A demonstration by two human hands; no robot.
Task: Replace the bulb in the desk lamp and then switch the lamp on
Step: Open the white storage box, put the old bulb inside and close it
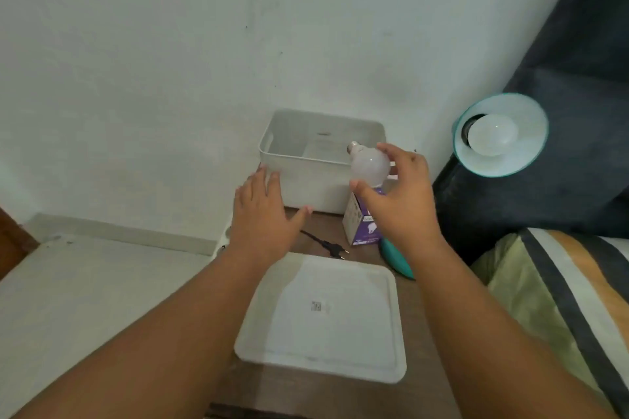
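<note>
Brown wooden surface point(326, 224) by white wall; right hand point(405, 194) pinches frosted white bulb point(369, 165) by its globe above white plastic bin point(306, 190); left hand point(262, 214) flat against bin front. Keep grip light, clear the rim. Rightward, teal desk lamp point(524, 160) holds a bulb; black plug point(326, 245) lies loose, purple carton point(360, 224) close under.

lid point(340, 343): code sticker point(316, 306), possibly QR | purple box point(357, 224): print illegible
</note>
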